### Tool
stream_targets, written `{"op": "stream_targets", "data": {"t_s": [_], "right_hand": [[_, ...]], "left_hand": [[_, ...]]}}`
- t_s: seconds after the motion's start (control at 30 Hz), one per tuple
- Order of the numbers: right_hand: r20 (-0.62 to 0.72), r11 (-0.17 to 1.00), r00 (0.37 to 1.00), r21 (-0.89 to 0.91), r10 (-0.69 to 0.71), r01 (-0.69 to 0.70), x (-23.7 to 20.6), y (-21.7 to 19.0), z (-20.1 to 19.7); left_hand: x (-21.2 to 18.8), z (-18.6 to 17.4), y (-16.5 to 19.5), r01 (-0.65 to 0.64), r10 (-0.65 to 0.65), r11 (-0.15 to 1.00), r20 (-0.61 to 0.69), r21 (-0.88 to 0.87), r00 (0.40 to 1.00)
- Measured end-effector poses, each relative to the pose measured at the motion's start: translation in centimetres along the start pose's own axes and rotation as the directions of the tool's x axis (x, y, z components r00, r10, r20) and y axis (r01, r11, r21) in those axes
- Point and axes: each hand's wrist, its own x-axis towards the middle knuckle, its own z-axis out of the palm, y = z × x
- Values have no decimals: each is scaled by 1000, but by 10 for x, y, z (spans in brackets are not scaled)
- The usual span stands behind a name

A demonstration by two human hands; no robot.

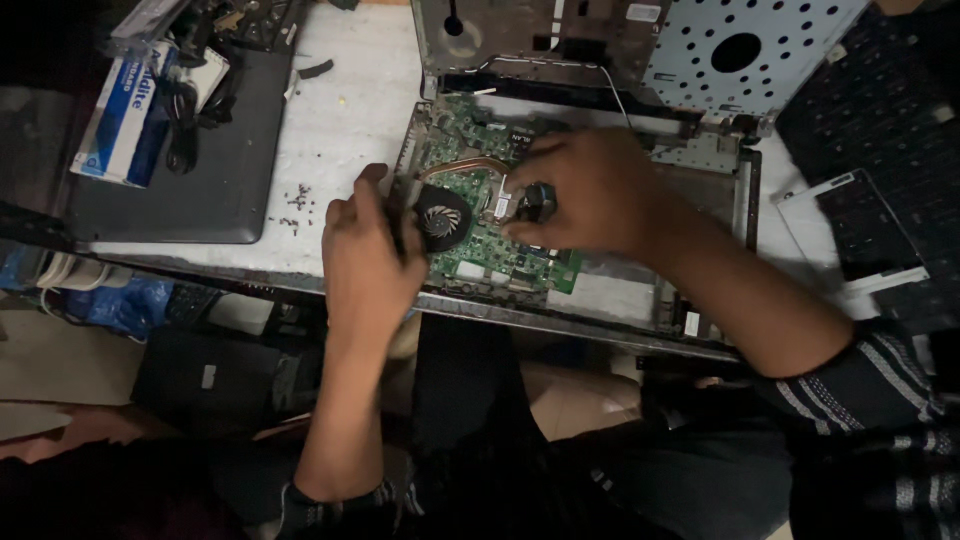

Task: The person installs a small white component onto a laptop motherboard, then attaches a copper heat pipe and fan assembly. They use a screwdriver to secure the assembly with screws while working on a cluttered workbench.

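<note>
Head view shows us bent over an opened laptop base (700,300) that lies at the near edge of the table (340,120), its green circuit board (480,235) bare. Our left hand (365,250) grips the left side of the black cooling fan (440,220), the fingers curled around its housing with the thumb along the outer edge, so the hand is closed on the fan. The fan sits on the left part of the board, with a copper heat pipe (470,165) curving from it toward the middle. Our right hand (590,195) rests over the centre of the board just beside the fan, its fingertips pinched narrowly on a small dark part (535,200) next to the fan; we cannot tell what that part is. Behind the board, toward the far edge of the table, a grey metal cover (520,40) and a perforated metal plate (740,50) lie flat. A detached black keyboard (880,120) lies at the right edge. Toward the left edge a closed dark laptop (200,170) rests flat, with a blue and white box (125,120) on its far left corner, and a scatter of small dark screws (297,200) lies on the table between that laptop and our left hand.
</note>
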Motion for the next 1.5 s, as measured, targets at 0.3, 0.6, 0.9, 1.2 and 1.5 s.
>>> {"op": "stream_targets", "data": {"t_s": [0.3, 0.6, 0.9, 1.2, 1.5], "right_hand": [[-4, 1000, 1000, 1, 0, 0, 0, 2, 2], [-37, 999, 999, 33, -2, 3, -1, -3, -1], [-38, 999, 998, 6, -43, 43, -1, -2, 0], [38, 1000, 999, 19, 23, -24, -2, -4, -2], [90, 997, 993, 31, 74, -77, -4, -2, -9]], "left_hand": [[0, 5, -1, -30, 42, 993, -95, 118, 995], [-2, 5, 1, -1, 9, 998, -115, 70, 993], [-5, 4, 0, 13, -4, 998, -131, 68, 991], [-2, 10, 4, 4, 7, 991, -86, 135, 996], [0, 4, 24, 12, -1, 981, -59, 193, 998]]}}
